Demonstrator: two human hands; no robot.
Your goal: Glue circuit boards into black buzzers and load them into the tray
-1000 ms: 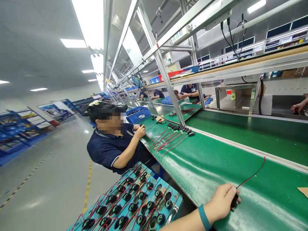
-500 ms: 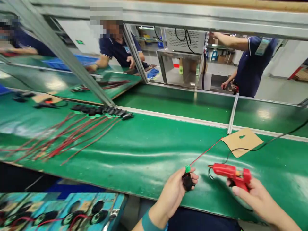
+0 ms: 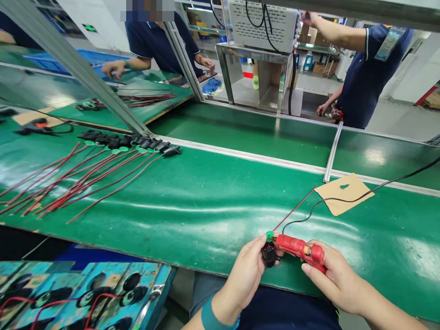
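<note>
My left hand (image 3: 248, 268) grips a small black round part (image 3: 269, 255) with a green piece (image 3: 269, 236) at its top. From it a thin red wire (image 3: 294, 208) runs up and right across the bench. In my right hand (image 3: 335, 275) is a red hot glue gun (image 3: 298, 247), pointing left. Its nozzle is at the green piece; whether they touch I cannot tell. A black cord (image 3: 309, 213) trails behind the gun over the bench.
Several black parts with red wires (image 3: 130, 142) lie in a row on the green bench (image 3: 206, 197). A cardboard piece (image 3: 343, 201) lies at the right. Lower left stands a blue fixture (image 3: 151, 275) holding black parts. Metal posts (image 3: 185, 59) rise behind; co-workers stand beyond.
My right hand has brought the glue gun left, from apart to right at the green piece. My left hand stays nearly in place. The view has shifted slightly.
</note>
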